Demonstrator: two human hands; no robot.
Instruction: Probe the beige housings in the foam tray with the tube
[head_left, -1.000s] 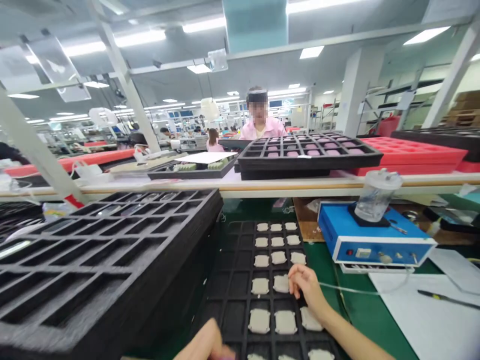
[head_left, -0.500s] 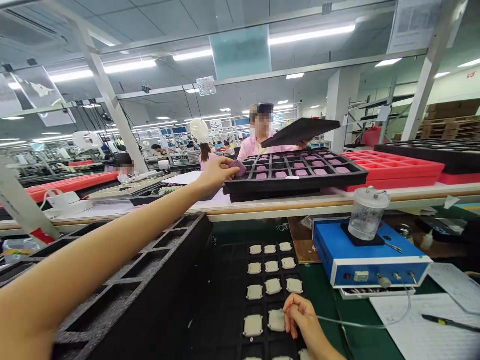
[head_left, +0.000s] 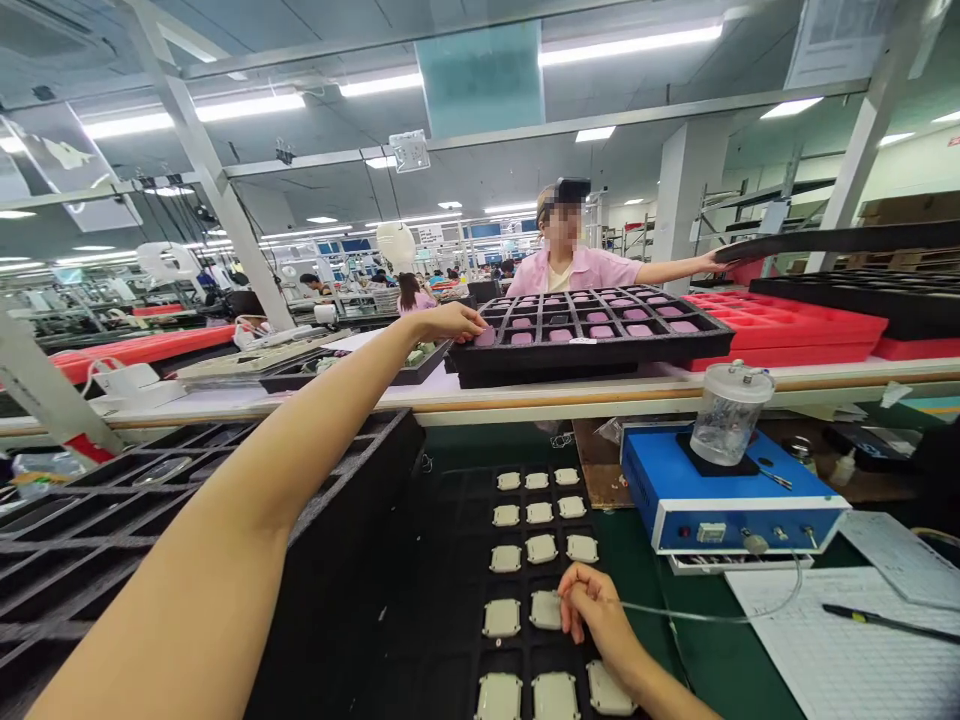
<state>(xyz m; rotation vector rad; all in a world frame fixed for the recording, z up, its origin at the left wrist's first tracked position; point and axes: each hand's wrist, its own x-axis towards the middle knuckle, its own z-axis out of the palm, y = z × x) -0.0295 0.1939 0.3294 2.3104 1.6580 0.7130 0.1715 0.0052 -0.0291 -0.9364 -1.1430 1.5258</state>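
To the left of the outstretched left arm, a stack of black foam trays [head_left: 150,500] with open compartments sits on the green worktop [head_left: 705,660]. The left hand [head_left: 450,322] reaches up and forward to the raised shelf [head_left: 525,400]. Its fingers curve down over the near left corner of a black compartment tray [head_left: 600,345], where a purple piece [head_left: 486,337] lies right under the fingertips. I cannot tell whether that hand grips the piece or only touches it. More purple pieces fill the compartments to the right of that hand.

Down on the worktop, the right hand [head_left: 592,615] is closed in a loose fist around the end of a thin clear tube [head_left: 712,612]. It rests over a flat black tray [head_left: 457,560] that holds rows of pale square pieces [head_left: 541,548]. These pieces lie ahead of the hand, just to its left and beneath its wrist. The tube runs off to the right towards a blue box [head_left: 735,495] with a clear jar [head_left: 726,412] on top. Further right of the hand are a sheet of paper [head_left: 862,640] and a pen [head_left: 885,620].

Beyond the shelf, a co-worker in a pink top [head_left: 577,268] holds a black tray [head_left: 825,242] above red trays [head_left: 787,320].
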